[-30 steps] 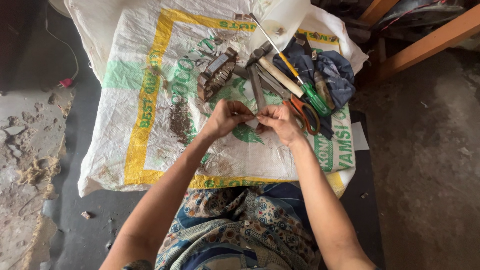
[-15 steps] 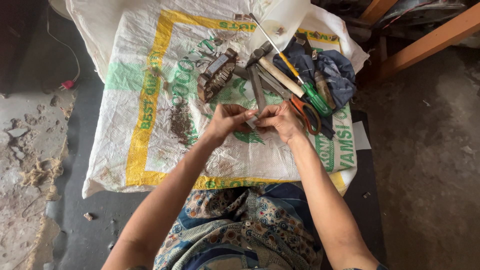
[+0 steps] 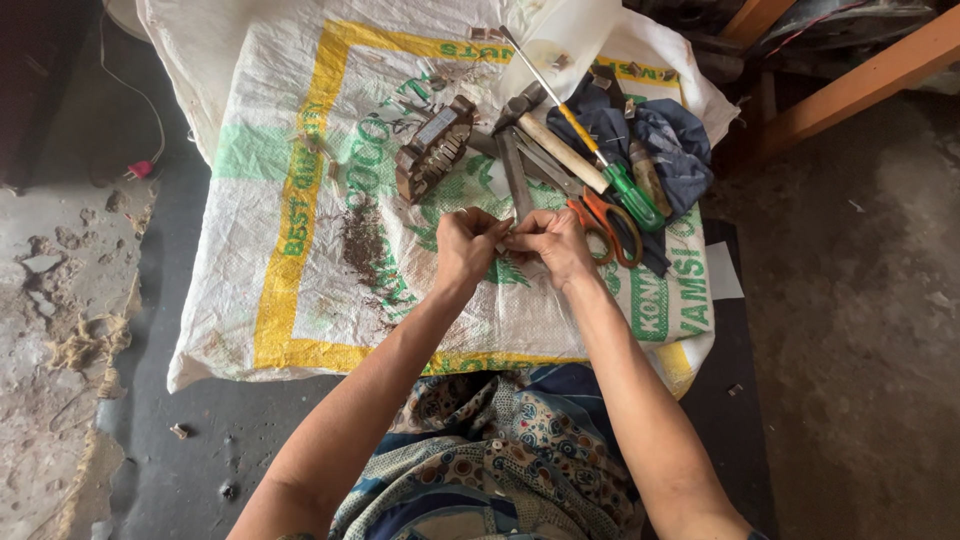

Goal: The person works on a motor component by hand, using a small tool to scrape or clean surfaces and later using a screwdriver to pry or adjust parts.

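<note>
Two hands working a small pale piece over a woven sack spread on the floor.

The left hand (image 3: 465,245) and right hand (image 3: 548,240) meet fingertip to fingertip near the sack's (image 3: 300,130) middle, pinching a small pale piece (image 3: 505,236) between them; its kind cannot be told. Toward the far edge lies a rusty metal core (image 3: 432,148). By the right edge lie orange-handled scissors (image 3: 605,222), a green-handled screwdriver (image 3: 590,140), a wooden-handled hammer (image 3: 555,140) and a blue cloth (image 3: 665,140). Dark debris (image 3: 362,240) lies left of the hands.

I see my hands (image 3: 510,240) meeting on the sack (image 3: 300,150); scissors (image 3: 605,225) just right, motor core (image 3: 432,150) beyond them.
</note>
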